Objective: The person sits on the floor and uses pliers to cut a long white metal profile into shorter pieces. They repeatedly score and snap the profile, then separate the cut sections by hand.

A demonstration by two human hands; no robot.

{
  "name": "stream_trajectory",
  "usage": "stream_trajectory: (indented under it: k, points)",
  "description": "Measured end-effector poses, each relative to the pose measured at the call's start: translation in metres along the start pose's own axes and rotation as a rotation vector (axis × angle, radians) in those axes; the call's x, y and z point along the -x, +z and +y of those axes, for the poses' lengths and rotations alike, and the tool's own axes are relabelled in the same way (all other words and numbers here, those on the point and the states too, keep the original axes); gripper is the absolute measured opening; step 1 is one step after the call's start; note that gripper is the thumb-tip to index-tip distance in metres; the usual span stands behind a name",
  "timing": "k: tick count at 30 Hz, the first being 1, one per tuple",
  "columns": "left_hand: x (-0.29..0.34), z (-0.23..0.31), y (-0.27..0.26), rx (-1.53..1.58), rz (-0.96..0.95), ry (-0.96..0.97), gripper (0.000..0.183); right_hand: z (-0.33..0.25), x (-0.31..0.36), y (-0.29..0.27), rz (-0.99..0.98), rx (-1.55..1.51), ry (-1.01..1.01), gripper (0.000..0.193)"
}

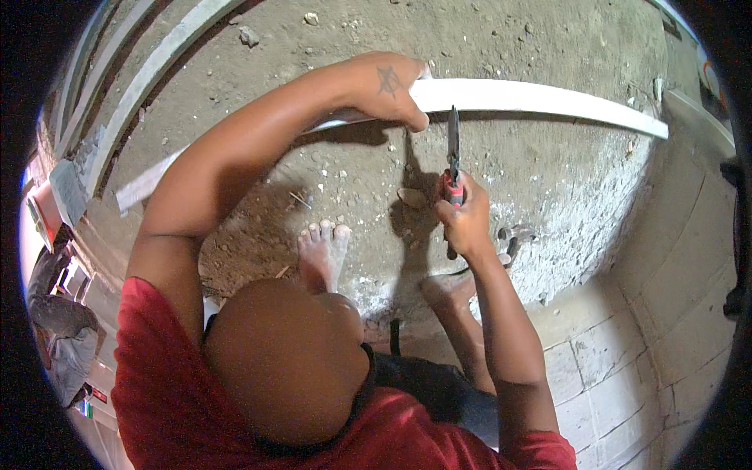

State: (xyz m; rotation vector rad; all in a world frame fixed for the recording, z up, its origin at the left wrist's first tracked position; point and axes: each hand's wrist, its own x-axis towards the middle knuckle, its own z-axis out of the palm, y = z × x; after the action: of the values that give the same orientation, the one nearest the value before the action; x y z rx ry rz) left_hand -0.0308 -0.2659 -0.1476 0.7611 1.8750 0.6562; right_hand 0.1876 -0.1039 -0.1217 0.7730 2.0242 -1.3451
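A long white channel-like strip [540, 95] runs across the upper part of the head view, above the dirt floor. My left hand [389, 88] is closed around it near its middle, and my forearm hides part of its left stretch. In my right hand [470, 218] is a pair of snips [453, 149] with red-and-black handles. Their dark blades point away from me, the tips at the strip's near edge, just right of my left hand. Whether the tips touch the strip I cannot tell.
Several long pale strips [157, 74] lie at the upper left. Small stones [249, 36] and rubble dot the dirt floor [509, 47]. White powder [572, 227] covers ground at the right, beside pale blocks [611, 368]. Another person [69, 337] is at the far left.
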Motion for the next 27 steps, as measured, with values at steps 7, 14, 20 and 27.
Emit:
stream_trajectory:
  k: [7, 14, 20, 27]
  points:
    - [0.022, 0.035, 0.02, -0.322, 0.177, -0.01, 0.051, -0.003, 0.022, -0.015, -0.016, 0.037, 0.12, 0.009]
    - [0.01, 0.021, 0.013, 0.015, -0.056, 0.013, 0.041, -0.004, 0.023, -0.011, -0.007, 0.092, 0.06, 0.02]
    - [0.015, 0.009, 0.003, 0.429, -0.288, -0.053, 0.034, -0.016, 0.022, -0.004, -0.054, 0.091, 0.075, 0.029]
    - [0.014, 0.015, 0.006, 0.471, -0.284, -0.085, 0.032, -0.036, 0.034, -0.037, -0.198, 0.043, 0.076, 0.064]
